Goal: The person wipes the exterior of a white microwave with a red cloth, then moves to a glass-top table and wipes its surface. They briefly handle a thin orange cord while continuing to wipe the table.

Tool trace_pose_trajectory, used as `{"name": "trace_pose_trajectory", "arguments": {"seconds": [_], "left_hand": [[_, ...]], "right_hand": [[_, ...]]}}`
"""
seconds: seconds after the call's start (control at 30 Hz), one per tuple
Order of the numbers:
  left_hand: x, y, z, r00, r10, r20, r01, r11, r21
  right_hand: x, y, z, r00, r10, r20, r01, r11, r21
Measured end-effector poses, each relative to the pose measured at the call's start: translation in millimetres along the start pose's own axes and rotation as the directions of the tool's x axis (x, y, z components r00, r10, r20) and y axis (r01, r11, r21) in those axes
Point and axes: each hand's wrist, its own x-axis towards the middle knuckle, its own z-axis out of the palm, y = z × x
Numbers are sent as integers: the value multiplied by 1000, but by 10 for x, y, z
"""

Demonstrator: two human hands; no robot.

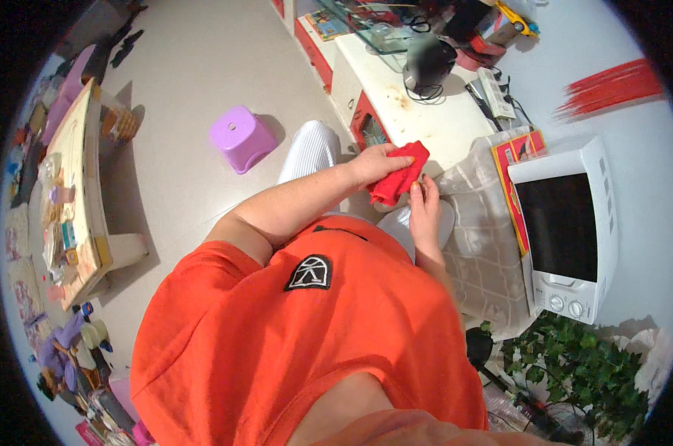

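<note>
My left hand (378, 167) grips a folded red cloth (398, 181), with the thumb lying across its top. The cloth is bunched and held above my lap, near the corner of a white cabinet (425, 120). My right hand (425, 209) is at the cloth's lower right edge, its fingertips touching or very close to it. Whether those fingers pinch the cloth cannot be made out. Below the hands are my white ribbed trousers (312, 146).
A purple plastic stool (242, 136) stands on the floor ahead. To the right, a white microwave oven (565, 228) rests on a cloth-covered stand (476, 245), with green leafy plants (581, 362) behind it. A cluttered wooden table (91, 223) is at left. A power strip (495, 92) lies on the cabinet.
</note>
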Motion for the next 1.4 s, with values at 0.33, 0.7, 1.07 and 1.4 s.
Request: {"name": "trace_pose_trajectory", "arguments": {"seconds": [0.33, 0.7, 1.07, 1.4], "left_hand": [[-552, -268, -208, 997, -51, 58, 33, 962, 273], [-954, -502, -201, 995, -56, 88, 37, 978, 206], [-923, -456, -280, 982, 184, 40, -175, 812, 557], [-949, -1200, -967, 983, 150, -106, -65, 823, 564]], "right_hand": [[-141, -66, 338, 902, -173, 395, 30, 939, 344], [-385, 132, 389, 922, -107, 373, 39, 982, 186], [-549, -115, 62, 977, -189, 97, 193, 980, -40], [-426, 109, 302, 960, -150, 237, 212, 942, -261]]}}
